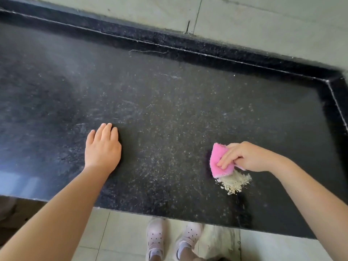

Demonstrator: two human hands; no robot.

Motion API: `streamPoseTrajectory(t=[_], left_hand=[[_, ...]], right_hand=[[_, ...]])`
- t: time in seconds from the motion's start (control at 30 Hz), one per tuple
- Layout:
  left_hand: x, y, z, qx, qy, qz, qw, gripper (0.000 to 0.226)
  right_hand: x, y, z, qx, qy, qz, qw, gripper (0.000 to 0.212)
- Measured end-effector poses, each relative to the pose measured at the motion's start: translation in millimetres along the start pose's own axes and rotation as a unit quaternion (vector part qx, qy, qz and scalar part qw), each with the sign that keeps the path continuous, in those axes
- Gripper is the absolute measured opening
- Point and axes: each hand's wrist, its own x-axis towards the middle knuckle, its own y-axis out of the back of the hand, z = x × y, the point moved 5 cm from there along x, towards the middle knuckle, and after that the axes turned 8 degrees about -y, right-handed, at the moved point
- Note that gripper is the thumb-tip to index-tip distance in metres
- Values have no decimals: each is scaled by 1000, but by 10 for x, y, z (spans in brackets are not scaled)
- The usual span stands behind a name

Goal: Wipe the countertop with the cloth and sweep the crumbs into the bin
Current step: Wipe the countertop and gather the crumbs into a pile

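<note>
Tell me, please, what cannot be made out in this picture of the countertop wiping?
- Bin: nowhere in the head view; outside the frame.
- Pink cloth: its right part is hidden under the right hand.
- Crumb pile: its top edge is covered by the cloth.
- Countertop: cut off at the left edge.

The right hand (243,157) covers part of the cloth (219,162); both shoes (156,240) run off the bottom edge.
</note>
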Motion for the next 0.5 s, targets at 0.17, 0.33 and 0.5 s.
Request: streamPoseTrajectory(t=[0.17,0.33,0.5], left_hand=[[-59,55,833,-9,-131,-34,991,42],[-139,17,1628,-27,-221,-59,973,43],[-165,-4,1861,-45,-232,-73,969,41]], right_hand=[[-365,5,169,-26,-37,188,981,44],[-741,-61,193,42,-22,268,962,37],[-944,-42,531,161,-78,358,917,36]])
